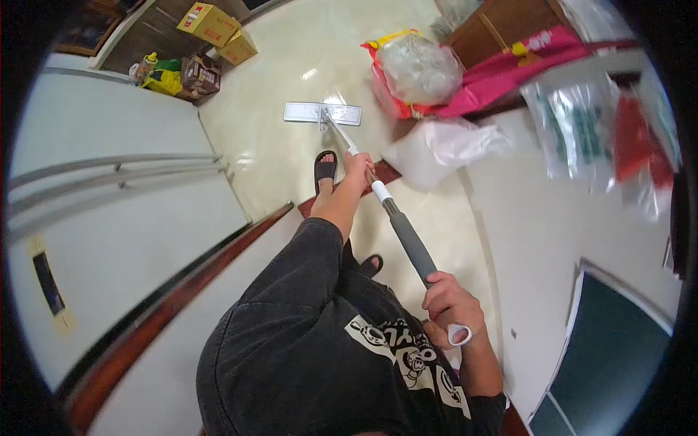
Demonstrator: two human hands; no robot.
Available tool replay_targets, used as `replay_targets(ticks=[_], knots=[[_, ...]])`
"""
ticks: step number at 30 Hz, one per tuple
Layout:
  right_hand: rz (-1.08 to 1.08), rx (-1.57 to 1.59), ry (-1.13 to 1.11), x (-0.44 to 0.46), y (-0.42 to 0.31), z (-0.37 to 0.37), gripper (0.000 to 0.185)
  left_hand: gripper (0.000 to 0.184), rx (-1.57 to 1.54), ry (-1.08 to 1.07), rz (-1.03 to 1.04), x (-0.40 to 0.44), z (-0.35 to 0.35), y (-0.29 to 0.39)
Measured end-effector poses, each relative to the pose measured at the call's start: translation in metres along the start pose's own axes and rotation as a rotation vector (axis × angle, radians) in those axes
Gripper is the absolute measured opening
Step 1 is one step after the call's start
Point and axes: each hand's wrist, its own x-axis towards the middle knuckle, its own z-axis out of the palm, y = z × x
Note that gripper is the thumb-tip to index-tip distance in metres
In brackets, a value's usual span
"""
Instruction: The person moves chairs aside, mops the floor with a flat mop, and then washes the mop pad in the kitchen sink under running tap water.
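2 hands on pole; mop head before them on floor; cartons left, bags right.

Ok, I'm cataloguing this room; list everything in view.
Mop: one, white and grey, centre
Boxes: two, yellow, upper left
Carton: one, brown, upper left
Small bag: one, yellow, upper left
Open bag: one, red, upper centre
Bundle: one, pink, upper right
Sack: one, white, right of mop
Packets: several, green and red, right
Board: one, dark, lower right
Rails: two, grey, left
Shirt: one, black, lower centre
Sandals: two, black, centre
Left fingers: several, bare, round mop
Right fingers: several, bare, round mop
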Motion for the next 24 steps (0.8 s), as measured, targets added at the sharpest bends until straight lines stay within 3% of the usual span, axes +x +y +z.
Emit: replay_targets(ticks=[5, 6, 11, 15, 17, 20, 21, 22, 24], knots=[[0.002, -0.065, -0.004, 0.161, 0.068, 0.001, 0.028, 0.046, 0.016, -0.040, 0.118, 0.136, 0.078, 0.120], [-0.001, -0.089, 0.026, 0.198, 0.084, 0.004, 0.028, 0.057, 0.050, -0.039, 0.080, 0.168, 0.098, 0.149], [0.000, -0.215, 0.143, 0.359, 0.157, 0.015, 0.027, 0.051, 0.163, -0.082, 0.078, 0.297, 0.192, 0.275], [-0.004, -0.349, 0.015, 0.458, 0.200, 0.022, 0.023, 0.053, 0.146, -0.181, 0.141, 0.354, 0.250, 0.352], [0.004, -0.360, 0.044, 0.487, 0.185, 0.025, 0.025, 0.037, 0.048, -0.185, 0.072, 0.358, 0.257, 0.373], [-0.057, -0.374, 0.130, 0.521, 0.126, 0.002, 0.020, 0.034, 0.149, -0.078, 0.162, 0.350, 0.274, 0.387], [-0.033, -0.346, 0.121, 0.526, 0.095, -0.010, 0.021, 0.031, 0.246, -0.053, 0.178, 0.335, 0.273, 0.385], [-0.016, -0.321, 0.110, 0.532, 0.064, -0.020, 0.022, 0.022, 0.302, -0.087, 0.079, 0.268, 0.275, 0.419], [-0.070, -0.314, 0.154, 0.538, 0.009, -0.029, 0.027, 0.014, 0.077, -0.092, 0.161, 0.240, 0.267, 0.409]])
